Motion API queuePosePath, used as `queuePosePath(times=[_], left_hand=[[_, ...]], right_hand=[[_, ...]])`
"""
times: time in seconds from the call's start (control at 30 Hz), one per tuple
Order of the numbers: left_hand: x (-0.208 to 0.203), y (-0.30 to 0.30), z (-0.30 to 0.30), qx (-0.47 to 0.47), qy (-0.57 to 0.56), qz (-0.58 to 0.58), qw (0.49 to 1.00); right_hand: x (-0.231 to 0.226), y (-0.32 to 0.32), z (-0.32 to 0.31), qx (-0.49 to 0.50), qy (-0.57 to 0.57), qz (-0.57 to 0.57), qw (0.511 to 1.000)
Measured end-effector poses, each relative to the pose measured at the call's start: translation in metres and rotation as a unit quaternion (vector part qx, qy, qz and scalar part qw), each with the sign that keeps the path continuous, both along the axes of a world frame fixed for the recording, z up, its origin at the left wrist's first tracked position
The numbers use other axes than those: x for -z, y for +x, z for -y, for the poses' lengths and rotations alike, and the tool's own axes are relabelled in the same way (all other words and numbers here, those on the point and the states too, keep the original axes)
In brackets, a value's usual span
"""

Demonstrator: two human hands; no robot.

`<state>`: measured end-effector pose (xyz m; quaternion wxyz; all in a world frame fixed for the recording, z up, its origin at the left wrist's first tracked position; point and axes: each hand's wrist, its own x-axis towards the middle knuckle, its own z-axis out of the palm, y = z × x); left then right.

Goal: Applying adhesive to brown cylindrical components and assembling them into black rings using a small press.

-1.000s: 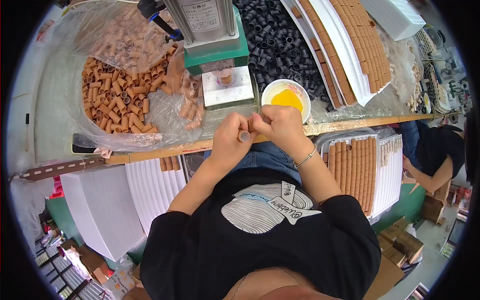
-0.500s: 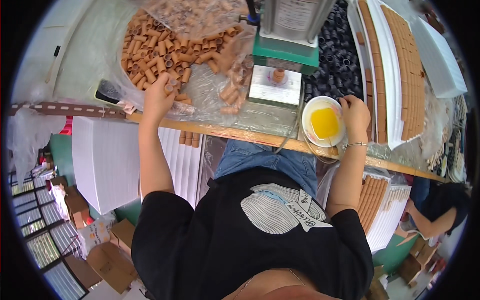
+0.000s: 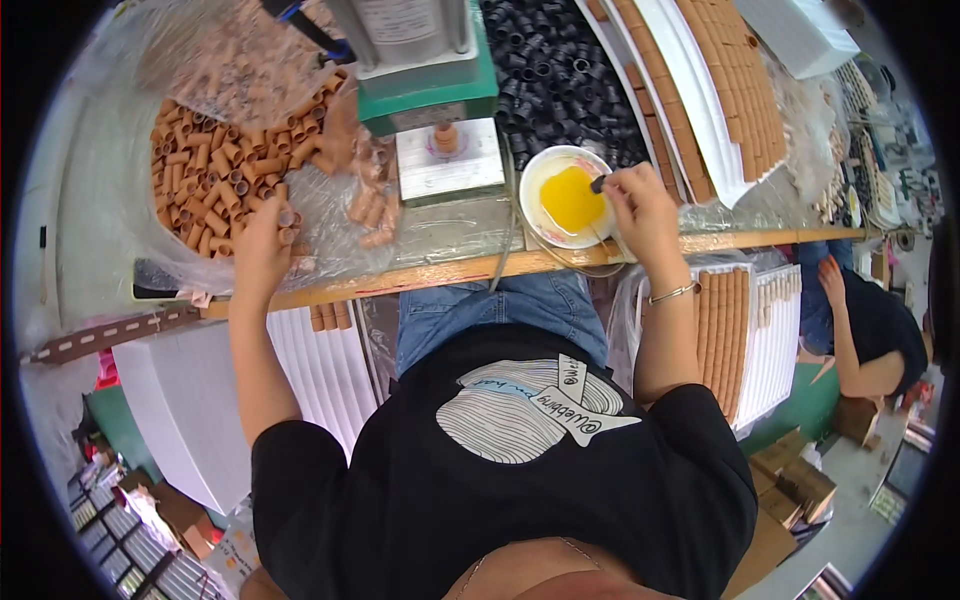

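My right hand [image 3: 643,212] pinches a small black fitting [image 3: 598,184] over the right side of a white bowl [image 3: 533,172]. Yellow liquid [image 3: 572,200] fills the bowl's middle. My left hand [image 3: 262,250] is closed at the near edge of a pile of brown tubes [image 3: 215,170], with a couple of brown tubes [image 3: 288,218] at its fingertips. Between the hands, a green and grey press [image 3: 428,95] stands over a pale metal block [image 3: 420,175]. A brown piece [image 3: 445,138] stands upright on that block, under the press. Behind the bowl lies a heap of black fittings [image 3: 560,75].
Clear plastic sheeting [image 3: 325,205] lies under and around the tubes. White trays with rows of brown tubes [image 3: 735,90] stand at the right. The table's wooden edge [image 3: 450,275] runs before me. Another person [image 3: 870,320] is at the far right.
My right hand has come from the black heap to above the bowl with a black fitting. The whole view has shifted; my left hand stays by the brown tubes.
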<state>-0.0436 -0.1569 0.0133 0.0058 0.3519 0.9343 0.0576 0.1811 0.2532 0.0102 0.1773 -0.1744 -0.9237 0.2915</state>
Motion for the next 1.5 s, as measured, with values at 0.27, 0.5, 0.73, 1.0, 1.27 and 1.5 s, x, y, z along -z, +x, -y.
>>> queuePosePath(times=[0.27,0.5,0.73,1.0,1.27,1.5], left_hand=[[0.01,0.079,-0.111,0.048,0.524,0.341,0.779],[0.01,0.106,-0.175,0.068,0.506,0.387,0.768],[0.005,0.109,-0.193,0.088,0.473,0.369,0.795],[0.011,0.117,-0.194,0.089,0.482,0.315,0.813],[0.021,0.108,-0.188,0.03,0.51,0.394,0.764],[0.006,0.104,-0.189,0.062,0.47,0.295,0.83]], right_hand=[[0.022,0.016,0.013,-0.111,0.242,0.025,0.964],[0.007,0.013,0.015,-0.088,0.157,-0.028,0.983],[-0.014,-0.013,0.05,-0.089,-0.265,-0.172,0.945],[-0.03,-0.017,0.051,-0.158,0.056,-0.143,0.975],[-0.043,0.015,-0.126,0.329,0.176,-0.159,0.914],[-0.013,0.019,-0.164,0.28,0.124,-0.09,0.948]])
